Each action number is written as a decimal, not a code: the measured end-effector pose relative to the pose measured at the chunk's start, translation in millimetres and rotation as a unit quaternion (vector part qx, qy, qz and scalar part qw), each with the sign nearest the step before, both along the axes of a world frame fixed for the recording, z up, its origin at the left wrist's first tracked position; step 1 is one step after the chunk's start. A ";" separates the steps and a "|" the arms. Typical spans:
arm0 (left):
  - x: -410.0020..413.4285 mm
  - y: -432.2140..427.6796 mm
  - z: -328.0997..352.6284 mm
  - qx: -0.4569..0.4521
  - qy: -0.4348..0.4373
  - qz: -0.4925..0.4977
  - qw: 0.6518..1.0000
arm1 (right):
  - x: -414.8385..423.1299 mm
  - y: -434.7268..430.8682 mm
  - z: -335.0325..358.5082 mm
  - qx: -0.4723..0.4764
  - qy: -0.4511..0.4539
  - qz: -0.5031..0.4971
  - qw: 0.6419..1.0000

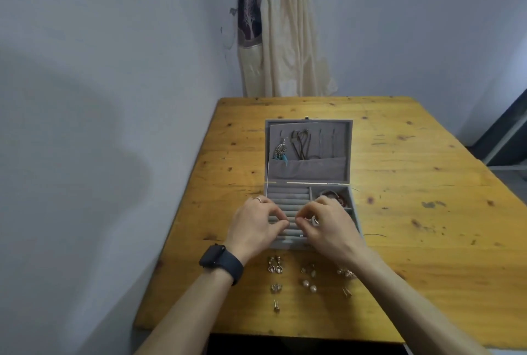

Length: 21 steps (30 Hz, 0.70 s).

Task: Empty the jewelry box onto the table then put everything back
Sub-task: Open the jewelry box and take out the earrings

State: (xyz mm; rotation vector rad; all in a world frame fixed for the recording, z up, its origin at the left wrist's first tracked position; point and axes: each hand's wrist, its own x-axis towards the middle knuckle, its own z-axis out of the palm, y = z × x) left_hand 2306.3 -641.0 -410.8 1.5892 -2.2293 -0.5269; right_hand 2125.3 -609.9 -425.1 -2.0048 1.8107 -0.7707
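A grey jewelry box (308, 175) stands open on the wooden table (413, 212), lid upright. Feather earrings (281, 152) and dark cords (302, 145) hang inside the lid. My left hand (253, 226) and my right hand (328, 223) hover together over the grey ring rolls (291, 197), fingertips pinched close; whether they pinch something tiny is unclear. A ring sits on a finger of each hand. A reddish bracelet (332, 193) lies in the box's right compartment. In front of the box lie several small earrings, among them pearl studs (309, 285) and a silver pair (275, 264).
The table's near edge (256, 332) runs just below the earrings. A grey wall is close on the left. A cream and purple curtain (282, 40) hangs behind the table. A thin wire (376, 235) lies right of the box.
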 end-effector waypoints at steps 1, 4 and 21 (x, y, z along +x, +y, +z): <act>2.4 7.0 1.8 0.005 0.022 0.001 1.000 | -3.7 9.5 3.4 -0.014 -0.026 -0.007 1.000; 9.8 36.1 4.3 0.001 0.066 -0.007 0.998 | -14.9 50.7 9.1 -0.058 -0.090 -0.035 0.994; 1.1 132.3 -33.0 -0.045 -0.040 -0.049 0.997 | 3.1 150.1 -42.7 0.013 -0.070 -0.047 0.996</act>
